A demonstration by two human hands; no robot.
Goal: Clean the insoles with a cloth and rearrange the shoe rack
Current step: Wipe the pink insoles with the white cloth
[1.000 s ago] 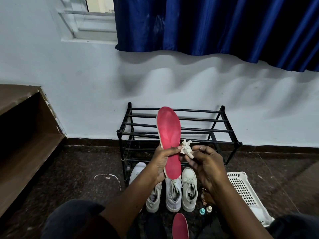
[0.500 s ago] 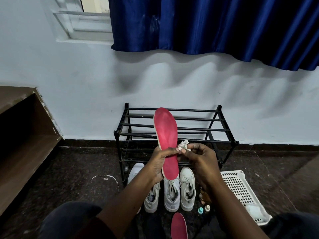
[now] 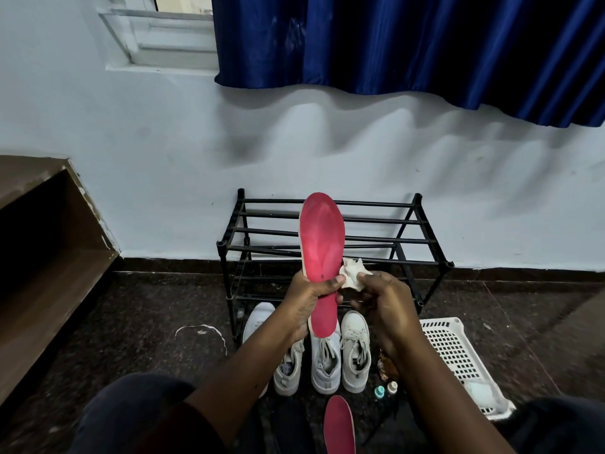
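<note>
Head camera looks forward and down toward the shoe rack (image 3: 409, 261).

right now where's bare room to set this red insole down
Top bars of the black metal shoe rack hold nothing. Dark floor between it and the brown wooden shelf is bare but for a white scrap. Crowded: white sneakers, a second red insole and small bottles before the rack, white plastic basket on its right.
</note>
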